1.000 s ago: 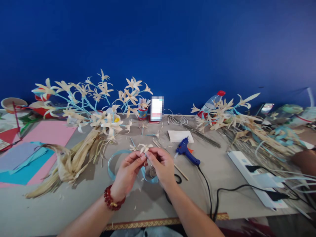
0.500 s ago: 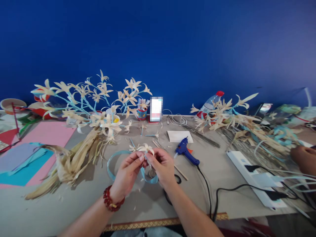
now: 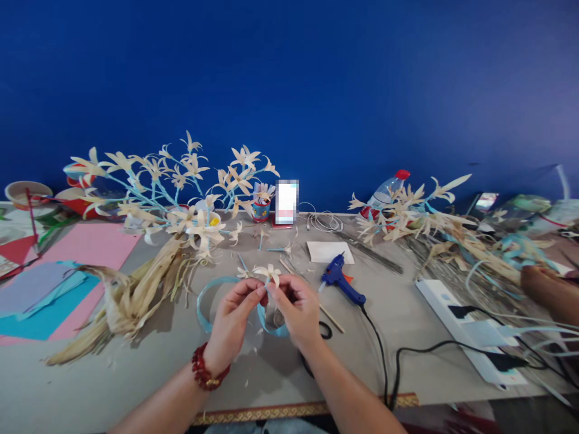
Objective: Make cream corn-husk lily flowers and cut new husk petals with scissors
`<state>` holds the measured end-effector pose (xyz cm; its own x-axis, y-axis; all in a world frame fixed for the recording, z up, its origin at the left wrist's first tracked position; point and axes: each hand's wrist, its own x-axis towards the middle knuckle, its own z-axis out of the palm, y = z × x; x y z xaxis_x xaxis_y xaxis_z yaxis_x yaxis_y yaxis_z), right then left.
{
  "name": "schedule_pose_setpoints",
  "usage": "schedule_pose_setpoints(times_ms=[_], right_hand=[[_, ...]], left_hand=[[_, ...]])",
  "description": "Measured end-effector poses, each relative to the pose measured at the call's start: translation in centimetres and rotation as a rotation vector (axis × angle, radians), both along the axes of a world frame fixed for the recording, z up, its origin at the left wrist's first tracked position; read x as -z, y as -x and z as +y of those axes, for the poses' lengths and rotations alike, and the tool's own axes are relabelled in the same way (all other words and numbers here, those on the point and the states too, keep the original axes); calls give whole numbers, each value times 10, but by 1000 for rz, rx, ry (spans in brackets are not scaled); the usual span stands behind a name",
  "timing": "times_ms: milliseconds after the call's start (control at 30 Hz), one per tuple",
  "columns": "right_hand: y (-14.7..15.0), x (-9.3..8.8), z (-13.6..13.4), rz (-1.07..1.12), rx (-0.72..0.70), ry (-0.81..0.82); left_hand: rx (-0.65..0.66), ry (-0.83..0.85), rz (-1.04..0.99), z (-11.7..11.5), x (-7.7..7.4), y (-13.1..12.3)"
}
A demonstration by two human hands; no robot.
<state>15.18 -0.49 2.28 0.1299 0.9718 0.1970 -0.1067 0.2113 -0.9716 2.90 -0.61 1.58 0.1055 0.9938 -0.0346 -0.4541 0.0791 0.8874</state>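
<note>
Between both hands is a small cream husk flower (image 3: 270, 272) with its petals spread upward. My left hand (image 3: 237, 313) is closed, thumb and forefinger pinching just below the bloom. My right hand (image 3: 296, 307) is also closed, its thumb and fingers on the flower's other side. Their grip hides most of the stem. A light blue tape strip (image 3: 271, 328) hangs from beneath the fingers and loops over the table, with another blue loop (image 3: 199, 304) left of my left hand. Scissors (image 3: 324, 330) lie partly covered by my right forearm.
A blue glue gun (image 3: 341, 280) rests right of my hands, its cord running to the table edge. Farther right are a white power strip (image 3: 452, 319) and another person's hand (image 3: 538, 286). Flower branches (image 3: 154, 193), dried husks (image 3: 136, 301) and pink paper (image 3: 104, 241) occupy the left.
The flower now stands a little more upright between my fingers. At the far right, the other person's hand has shifted left.
</note>
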Motion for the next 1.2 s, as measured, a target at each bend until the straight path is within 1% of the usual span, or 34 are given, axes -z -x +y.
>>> schedule_pose_setpoints(times_ms=[167,333,433,567,700,767,833,933,1033,1200], right_hand=[[3,2,2,161,-43,106],[4,4,3,254,-67,185],[4,2,3,267,-56,163],[5,-4,1,229,-47,100],[4,-5,0,160,2,47],[3,-3,0,117,32,23],[3,0,0,93,35,10],[3,4,0,112,-19,21],[2,4,1,145,-81,34],[1,0,3,238,-181,101]], left_hand=[[24,67,-91,2,-3,0],[80,74,-134,2,-5,1],[101,65,-139,1,-6,0],[92,39,-119,0,-4,-2],[34,-2,-1,-1,-3,-3],[-1,-28,70,-1,-3,-2],[-10,-58,116,-2,-4,-2],[9,-74,105,-2,-6,-2],[56,-39,18,-2,-7,-2],[143,34,-120,0,-10,-1]])
